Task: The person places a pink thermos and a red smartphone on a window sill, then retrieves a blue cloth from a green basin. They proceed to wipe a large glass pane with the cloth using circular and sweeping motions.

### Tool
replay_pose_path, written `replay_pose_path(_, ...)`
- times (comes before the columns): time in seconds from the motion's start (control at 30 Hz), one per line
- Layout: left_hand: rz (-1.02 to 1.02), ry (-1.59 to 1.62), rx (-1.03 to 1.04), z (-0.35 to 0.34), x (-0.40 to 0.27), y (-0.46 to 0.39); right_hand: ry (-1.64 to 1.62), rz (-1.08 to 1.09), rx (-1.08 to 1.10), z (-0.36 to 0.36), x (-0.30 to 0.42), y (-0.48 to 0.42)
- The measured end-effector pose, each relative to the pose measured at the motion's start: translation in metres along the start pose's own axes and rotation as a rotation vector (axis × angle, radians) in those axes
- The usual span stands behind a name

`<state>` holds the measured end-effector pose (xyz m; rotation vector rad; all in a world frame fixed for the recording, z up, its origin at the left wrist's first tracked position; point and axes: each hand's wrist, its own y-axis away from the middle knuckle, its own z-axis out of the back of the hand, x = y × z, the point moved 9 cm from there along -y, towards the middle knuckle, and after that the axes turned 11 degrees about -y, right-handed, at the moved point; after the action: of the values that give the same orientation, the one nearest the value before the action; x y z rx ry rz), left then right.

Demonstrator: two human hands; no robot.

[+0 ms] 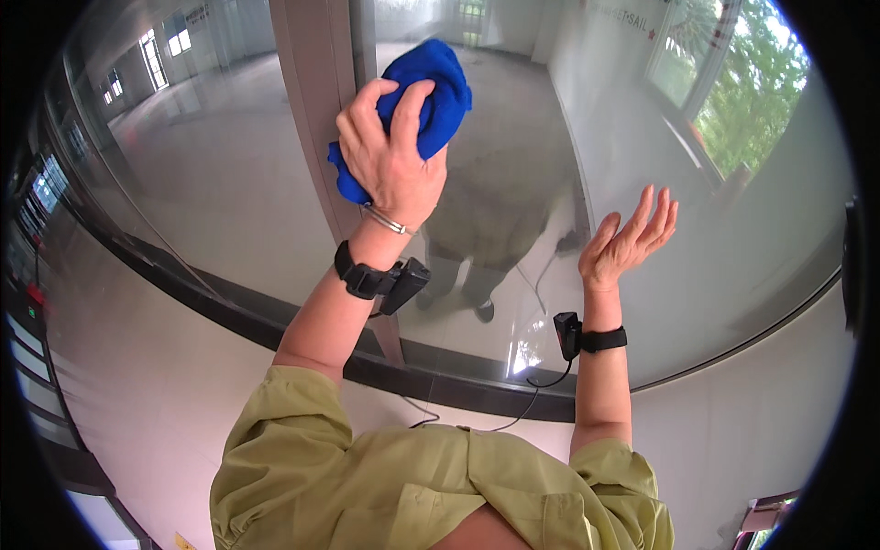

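My left hand [399, 165] grips a bunched blue cloth [440, 89], with thumb and fingers sunk into its folds. A loose flap of the cloth hangs out beside the wrist. Both are at the edge of a glass pane [509, 110], by an upright brown metal frame post [316, 103]; whether the cloth touches the glass I cannot tell. My right hand [622, 240] is raised at the right, holding nothing, thumb apart from the fingers. Behind it lies the right part of the glass, and contact is unclear.
A dark base rail [467, 388] runs along the foot of the glass. Another pane [206, 158] lies left of the post. Black devices [405, 285] are strapped to both forearms, with a thin cable [519, 412] hanging near my chest. A window [749, 89] shows trees.
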<state>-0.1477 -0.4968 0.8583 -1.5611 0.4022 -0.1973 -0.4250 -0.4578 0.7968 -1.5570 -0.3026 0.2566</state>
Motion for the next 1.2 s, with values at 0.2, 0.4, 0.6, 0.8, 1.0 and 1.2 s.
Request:
replay_pose_path(0.2,-0.256,0.012,0.205,-0.003,-0.018,0.167,-0.02,0.016,-0.022,0.0,0.004,-0.004)
replay_pose_path(0.4,-0.301,0.122,0.664,-0.003,-0.003,0.304,-0.034,-0.003,-0.015,-0.006,0.003,-0.002)
replay_pose_path(0.6,0.063,0.036,0.145,-0.005,0.008,0.058,0.016,0.006,0.006,0.001,-0.001,0.0)
replay_pose_path(0.8,-0.239,0.015,0.166,-0.007,-0.021,0.143,-0.015,0.021,-0.015,-0.003,0.004,-0.003)
replay_pose_path(1.0,-0.413,0.218,0.754,-0.007,-0.012,0.332,-0.025,0.012,-0.004,-0.006,0.004,-0.002)
replay_pose_path(1.2,-0.047,0.194,0.202,-0.009,-0.016,0.088,0.018,0.012,0.008,0.0,0.0,0.001)
